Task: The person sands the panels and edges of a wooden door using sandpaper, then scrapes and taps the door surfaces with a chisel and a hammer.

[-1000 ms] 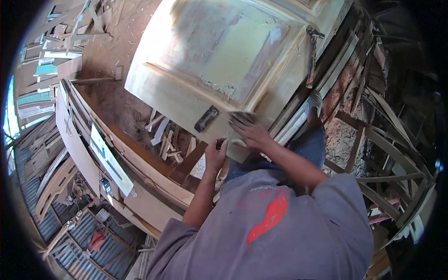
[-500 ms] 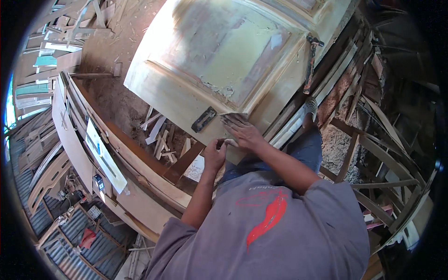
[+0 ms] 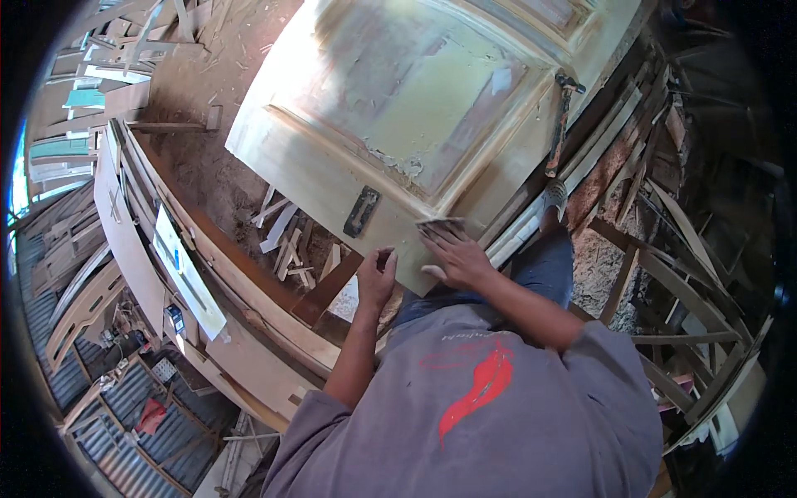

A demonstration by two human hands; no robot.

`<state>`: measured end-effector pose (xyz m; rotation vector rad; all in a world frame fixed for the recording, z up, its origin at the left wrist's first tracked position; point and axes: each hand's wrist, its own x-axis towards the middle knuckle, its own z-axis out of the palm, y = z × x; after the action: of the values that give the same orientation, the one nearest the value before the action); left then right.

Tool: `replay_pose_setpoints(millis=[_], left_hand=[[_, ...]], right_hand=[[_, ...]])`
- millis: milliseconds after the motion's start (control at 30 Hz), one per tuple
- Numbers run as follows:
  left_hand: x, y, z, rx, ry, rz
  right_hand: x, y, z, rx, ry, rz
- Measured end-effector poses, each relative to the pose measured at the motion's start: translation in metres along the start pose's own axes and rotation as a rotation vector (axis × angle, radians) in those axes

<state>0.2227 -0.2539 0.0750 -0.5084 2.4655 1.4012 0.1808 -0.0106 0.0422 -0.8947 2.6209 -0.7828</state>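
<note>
My right hand (image 3: 455,264) lies with fingers outstretched on a small dark sheet or pad (image 3: 430,224), like sandpaper, pressing it onto the lower corner of a pale panelled wooden door (image 3: 274,137) with patchy filler. Just to the left, my left hand (image 3: 378,280) hovers by the door's edge, fingers loosely curved and apart, apparently holding nothing. A dark oblong piece (image 3: 362,210), perhaps a block, lies on the door above my left hand. A hammer (image 3: 559,124) with a worn orange-and-black handle rests along the door's right side.
Long boards (image 3: 129,228) and a white strip (image 3: 187,274) run along the left. Wood offcuts (image 3: 290,253) lie below the door's left edge. My foot (image 3: 554,199) is beside stacked slats on the right, near wooden frames (image 3: 681,290). Corrugated sheets (image 3: 124,440) sit at lower left.
My right hand and the pad have slid right and slightly toward me along the door. My left hand's fingers have parted and no longer meet the right thumb.
</note>
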Motion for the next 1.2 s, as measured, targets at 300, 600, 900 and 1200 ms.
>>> replay_pose_setpoints(millis=[300, 600, 900, 1200], left_hand=[[0.021, 0.012, 0.003, 0.083, -0.014, 0.109], [0.009, 0.058, 0.027, -0.463, -0.474, -0.113], [0.003, 0.035, 0.025, -0.654, -0.322, -0.509], [0.027, 0.020, 0.037, 0.214, -0.073, 0.556]], right_hand=[[0.040, -0.001, -0.005, 0.034, 0.038, -0.013], [-0.043, -0.009, -0.084, 1.134, -0.117, 0.432], [-0.027, 0.076, -0.101, 0.489, 0.373, 0.693], [0.001, 0.216, -0.137, 0.154, 0.773, 1.006]])
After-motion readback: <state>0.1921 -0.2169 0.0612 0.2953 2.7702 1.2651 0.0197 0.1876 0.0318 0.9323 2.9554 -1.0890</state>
